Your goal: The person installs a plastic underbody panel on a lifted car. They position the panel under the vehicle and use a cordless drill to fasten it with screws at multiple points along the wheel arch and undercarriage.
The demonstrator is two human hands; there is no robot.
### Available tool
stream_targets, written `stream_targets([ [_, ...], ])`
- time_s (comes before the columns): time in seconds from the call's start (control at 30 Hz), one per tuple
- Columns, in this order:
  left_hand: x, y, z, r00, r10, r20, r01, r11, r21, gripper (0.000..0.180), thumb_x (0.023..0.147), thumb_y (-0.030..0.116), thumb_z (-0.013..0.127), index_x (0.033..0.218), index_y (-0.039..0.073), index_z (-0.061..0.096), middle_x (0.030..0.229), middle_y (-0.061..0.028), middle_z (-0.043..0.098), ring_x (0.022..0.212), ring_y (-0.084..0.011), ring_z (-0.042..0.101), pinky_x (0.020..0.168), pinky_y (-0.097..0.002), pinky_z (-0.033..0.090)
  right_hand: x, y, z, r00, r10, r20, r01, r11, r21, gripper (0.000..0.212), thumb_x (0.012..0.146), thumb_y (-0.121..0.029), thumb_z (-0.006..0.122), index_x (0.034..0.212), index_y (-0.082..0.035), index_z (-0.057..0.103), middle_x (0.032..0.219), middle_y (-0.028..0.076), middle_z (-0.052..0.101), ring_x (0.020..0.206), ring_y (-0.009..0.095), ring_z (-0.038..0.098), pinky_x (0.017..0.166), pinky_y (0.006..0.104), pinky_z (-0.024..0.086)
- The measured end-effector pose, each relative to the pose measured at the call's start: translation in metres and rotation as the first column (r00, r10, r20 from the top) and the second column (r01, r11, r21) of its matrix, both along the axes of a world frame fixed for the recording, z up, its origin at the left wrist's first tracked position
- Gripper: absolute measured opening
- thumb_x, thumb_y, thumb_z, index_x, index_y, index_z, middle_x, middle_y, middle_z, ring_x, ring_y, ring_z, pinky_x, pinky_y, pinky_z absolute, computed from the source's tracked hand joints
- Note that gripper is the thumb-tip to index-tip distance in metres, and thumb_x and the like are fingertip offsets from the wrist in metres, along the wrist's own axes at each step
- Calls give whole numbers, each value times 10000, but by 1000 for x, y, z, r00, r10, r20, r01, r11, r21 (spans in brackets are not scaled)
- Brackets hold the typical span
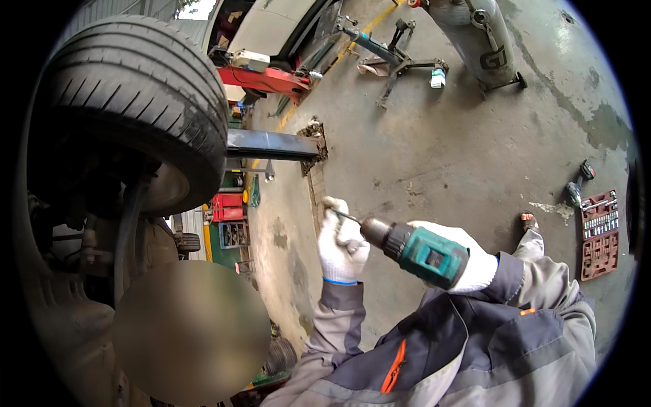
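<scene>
A teal and black cordless drill (430, 256) is in my right hand (468, 258), which wears a white knit glove and wraps round the handle behind the body. The drill lies tilted, with its dark chuck (375, 232) toward the left. From the chuck a thin drill bit (347, 216) sticks out to the upper left. My left hand (344, 247), gloved in white too, is closed with its thumb and finger at the bit's far end. The bit's tip is hidden by these fingers. Both hands are in front of my grey work jacket (434, 353).
A raised car's tyre (135, 95) looms at the upper left, by a lift arm (271, 144). On the floor at right lie an open socket set (599, 234) and another power tool (580, 183). A grey tank (475, 41) and a blue stand (373, 46) stand farther off. A blurred patch covers the lower left.
</scene>
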State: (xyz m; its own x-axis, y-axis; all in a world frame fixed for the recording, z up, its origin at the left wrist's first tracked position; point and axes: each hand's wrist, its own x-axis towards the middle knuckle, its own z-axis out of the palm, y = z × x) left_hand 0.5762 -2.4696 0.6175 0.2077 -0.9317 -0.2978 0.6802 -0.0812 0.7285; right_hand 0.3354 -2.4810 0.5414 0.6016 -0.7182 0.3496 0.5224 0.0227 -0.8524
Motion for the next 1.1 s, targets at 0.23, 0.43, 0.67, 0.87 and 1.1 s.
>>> stream_targets([
  [0.23, -103, -41, 15, 900, -8, -436, -81, 979, -186, 283, 1015, 350, 464, 1161, 199, 654, 571, 54, 542, 401, -90, 352, 389, -269, 308, -78, -52, 17, 975, 4, -224, -41, 986, -162, 506, 693, -271, 711, 1149, -101, 573, 791, 143, 638, 707, 396, 610, 632, 402, 497],
  [0.43, -154, -70, 30, 900, 0, -437, -110, 968, -227, 303, 1025, 327, 450, 1194, 163, 640, 1026, 69, 699, 437, -71, 386, 409, -259, 338, -108, -89, 20, 974, 0, -225, -48, 977, -207, 434, 677, -264, 714, 1071, -123, 597, 716, 131, 620, 668, 390, 598, 604, 412, 479],
  [0.67, -166, -82, 42, 958, 65, -280, -131, 966, -224, 309, 1033, 339, 443, 1207, 168, 632, 1227, 84, 655, 454, -39, 405, 407, -229, 353, -107, -111, 25, 963, -99, -251, 9, 942, -335, 292, 707, -251, 683, 943, -101, 600, 649, 140, 586, 615, 369, 594, 563, 402, 467],
  [0.87, -173, -67, 52, 975, 196, 107, -185, 977, -104, 290, 1046, 330, 425, 1246, 173, 565, 880, 10, 593, 470, -57, 375, 466, -218, 354, -102, -110, 31, 867, -495, -65, 282, 594, -753, 361, 661, -213, 670, 969, -30, 622, 813, 118, 636, 633, 313, 589, 606, 402, 464],
  [1.1, -152, -36, 117, 976, -94, 196, 179, 861, -477, 287, 1022, 292, 496, 1229, 100, 548, 1008, -42, 674, 436, -55, 432, 442, -221, 380, -72, -105, 79, 809, -495, 318, 539, 408, -737, 397, 597, -193, 657, 953, -18, 632, 900, 107, 654, 704, 254, 594, 670, 388, 452],
])
